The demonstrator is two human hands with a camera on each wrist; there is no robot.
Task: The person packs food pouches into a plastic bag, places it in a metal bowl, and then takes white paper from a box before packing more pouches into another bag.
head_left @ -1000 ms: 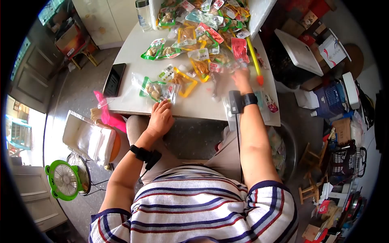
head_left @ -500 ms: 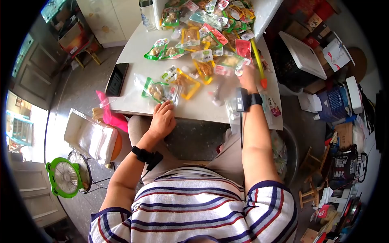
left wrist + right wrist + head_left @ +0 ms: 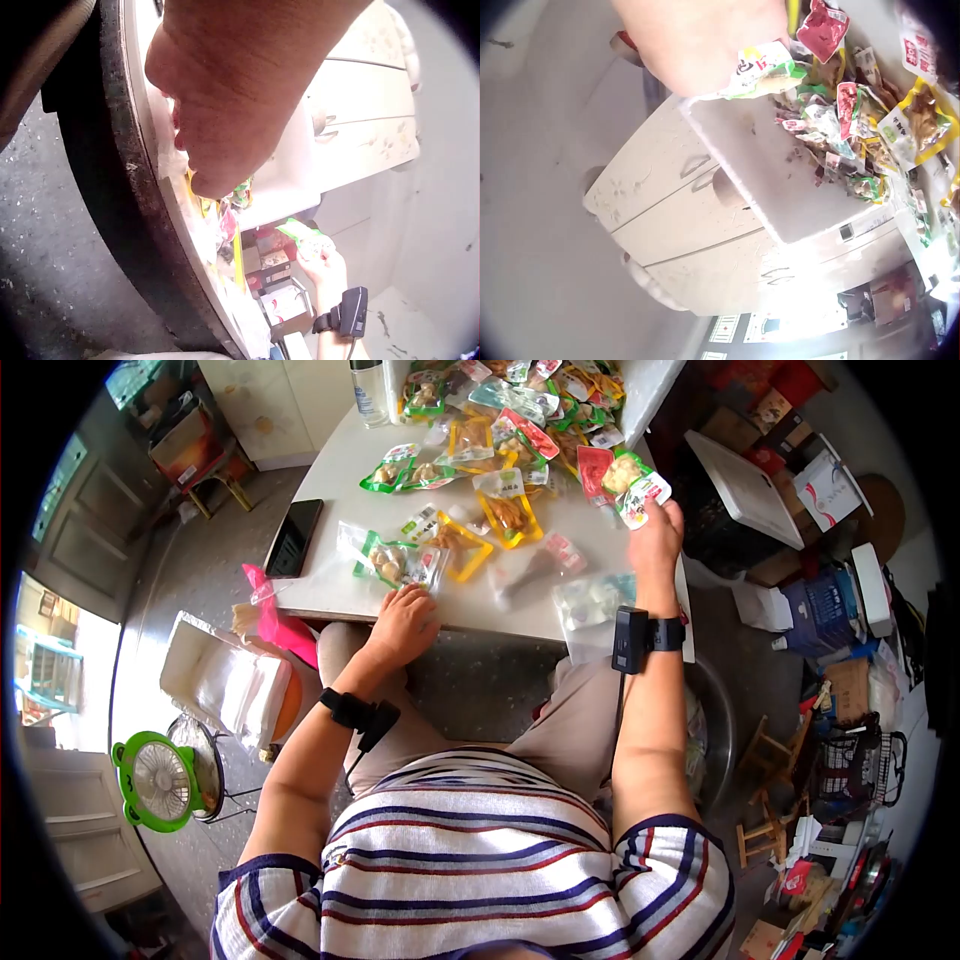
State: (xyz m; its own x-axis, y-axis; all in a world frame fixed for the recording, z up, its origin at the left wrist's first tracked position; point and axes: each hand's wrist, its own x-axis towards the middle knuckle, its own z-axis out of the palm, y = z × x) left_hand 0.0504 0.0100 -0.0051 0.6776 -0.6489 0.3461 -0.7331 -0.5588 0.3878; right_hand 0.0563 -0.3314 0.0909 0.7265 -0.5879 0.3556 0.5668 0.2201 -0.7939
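My right hand [image 3: 657, 540] pinches a green-and-white snack packet [image 3: 628, 476] by its white printed end, over the right side of the table. In the right wrist view the same packet juts out from beneath the hand, its white end and green edge showing. My left hand [image 3: 405, 625] rests at the table's front edge, fingers loosely bent. Just beyond its fingertips lies a clear-and-green packet [image 3: 385, 560] of pale round pieces. A yellow-edged packet [image 3: 460, 548] lies beside that one. In the left wrist view the left hand's fingertips are mostly hidden.
A white foam box [image 3: 739, 150] full of packets stands at the table's back. Other packets, a red packet [image 3: 594, 468] among them, are scattered before it. A black phone [image 3: 295, 538] lies at the left edge, and a clear bottle [image 3: 369, 398] stands behind.
My right hand has taken up the green-and-white packet from among the others and carried it to the right, where it is now held up. The left hand stays at the table's edge.
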